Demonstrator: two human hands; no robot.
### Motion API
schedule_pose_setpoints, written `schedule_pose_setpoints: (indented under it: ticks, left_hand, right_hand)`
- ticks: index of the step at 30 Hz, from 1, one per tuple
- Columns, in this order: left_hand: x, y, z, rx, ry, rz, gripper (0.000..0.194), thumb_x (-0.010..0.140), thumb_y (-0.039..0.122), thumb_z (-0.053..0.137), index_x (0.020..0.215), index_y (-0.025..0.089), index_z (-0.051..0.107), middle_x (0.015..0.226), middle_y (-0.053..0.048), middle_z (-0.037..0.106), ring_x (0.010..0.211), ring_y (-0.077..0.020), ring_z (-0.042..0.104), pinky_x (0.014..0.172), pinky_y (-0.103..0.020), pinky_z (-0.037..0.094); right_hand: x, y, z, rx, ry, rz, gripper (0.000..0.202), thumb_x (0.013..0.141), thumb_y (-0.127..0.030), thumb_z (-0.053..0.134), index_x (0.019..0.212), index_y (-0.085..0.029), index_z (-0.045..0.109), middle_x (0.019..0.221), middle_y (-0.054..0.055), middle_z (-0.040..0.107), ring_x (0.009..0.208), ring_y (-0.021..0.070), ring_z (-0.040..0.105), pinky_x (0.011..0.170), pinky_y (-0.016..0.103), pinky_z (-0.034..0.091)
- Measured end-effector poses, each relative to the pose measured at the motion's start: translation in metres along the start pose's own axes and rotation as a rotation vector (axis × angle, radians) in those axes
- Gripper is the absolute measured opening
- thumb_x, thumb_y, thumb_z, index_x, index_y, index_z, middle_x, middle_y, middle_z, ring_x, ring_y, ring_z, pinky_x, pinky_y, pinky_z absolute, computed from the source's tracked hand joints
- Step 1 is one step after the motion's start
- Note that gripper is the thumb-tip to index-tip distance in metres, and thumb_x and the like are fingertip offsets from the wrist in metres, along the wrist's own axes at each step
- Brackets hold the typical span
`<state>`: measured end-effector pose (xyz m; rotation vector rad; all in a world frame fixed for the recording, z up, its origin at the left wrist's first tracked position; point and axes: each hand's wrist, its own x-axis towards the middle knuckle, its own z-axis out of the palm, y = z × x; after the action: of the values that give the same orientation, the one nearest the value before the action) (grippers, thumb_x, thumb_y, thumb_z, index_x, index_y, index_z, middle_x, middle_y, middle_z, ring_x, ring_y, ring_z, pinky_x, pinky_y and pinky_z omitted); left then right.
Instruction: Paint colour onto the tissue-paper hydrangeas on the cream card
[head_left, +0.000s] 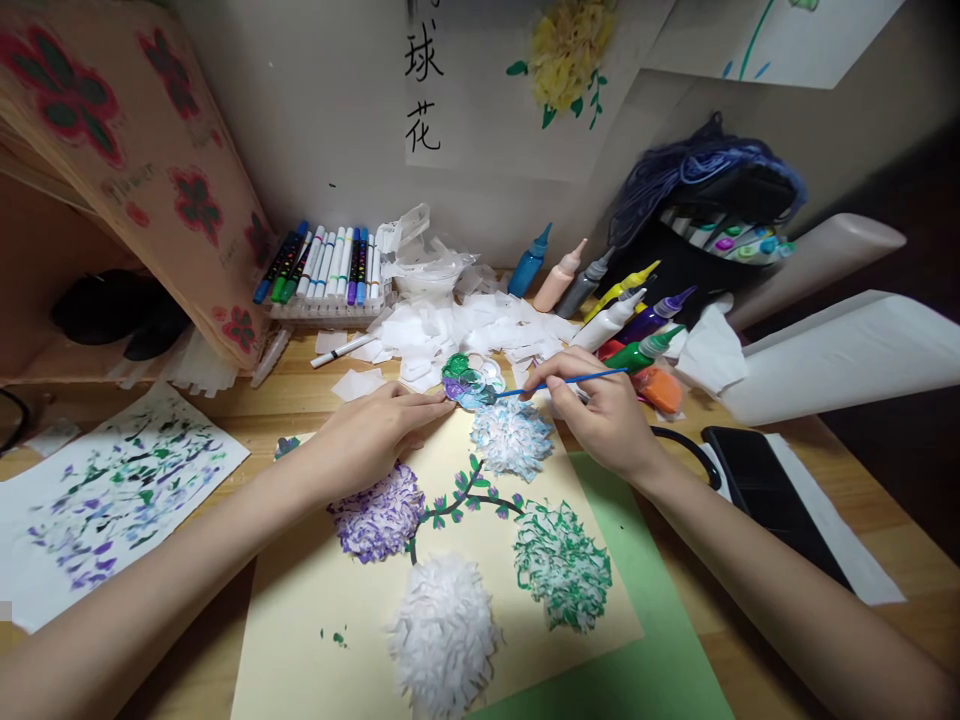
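My right hand [600, 405] pinches a blue paintbrush [577, 379], its tip down in the dark blue-grey paint of a small flower-shaped paint palette [491, 372]. Green, purple and light blue paint lie in other wells. From the other side, my left hand [379, 430] grips the palette's left rim with its fingertips. Just below the palette is a white paper pompom flower with blue tips [513, 437]. A purple-tipped flower [379, 512], a green-tipped one [564, 565] and a plain white one [444, 632] also sit on the cream paper [300, 600], around a painted leafy branch [469, 497].
White paper scraps [480, 325] lie behind the palette. Markers [322, 262] stand at the back left, with paint bottles [630, 310] at the back right. A paint-smeared sheet [120, 490] lies left; a phone [772, 500] and a paper roll [847, 350] lie right.
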<state>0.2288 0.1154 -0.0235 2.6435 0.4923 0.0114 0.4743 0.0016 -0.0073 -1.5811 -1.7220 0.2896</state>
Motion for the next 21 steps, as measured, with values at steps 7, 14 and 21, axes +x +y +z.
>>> schedule_pose_setpoints:
  ticks: [7,14,21]
  left_hand:
    - [0.0,0.0,0.0,0.003,-0.004,0.001,0.05,0.094,0.015,0.042,0.142,0.029,0.045,0.142,-0.001,0.054,0.109,-0.0257,0.053,0.083,-0.035,0.046]
    - [0.0,0.0,-0.001,0.002,-0.02,-0.032,0.051,0.093,0.014,0.042,0.142,0.028,0.045,0.139,-0.001,0.057,0.111,-0.0263,0.052,0.085,-0.036,0.046]
    - [0.0,0.0,0.0,-0.02,-0.003,-0.029,0.051,0.093,0.016,0.043,0.143,0.025,0.045,0.136,-0.005,0.059,0.111,-0.0266,0.052,0.086,-0.038,0.046]
  right_hand:
    - [0.004,0.003,0.0,0.103,-0.047,0.104,0.025,0.09,-0.023,0.043,0.079,-0.02,0.066,0.076,0.003,0.069,0.081,0.0205,0.061,0.075,0.036,0.042]
    - [0.01,0.009,0.004,0.213,-0.062,0.176,0.023,0.089,-0.023,0.044,0.079,-0.02,0.064,0.078,0.003,0.068,0.081,0.019,0.062,0.079,0.035,0.043]
    - [0.015,0.008,0.004,0.175,-0.084,0.071,0.025,0.09,-0.022,0.043,0.076,-0.019,0.063,0.077,0.003,0.065,0.079,0.0185,0.06,0.078,0.035,0.042]
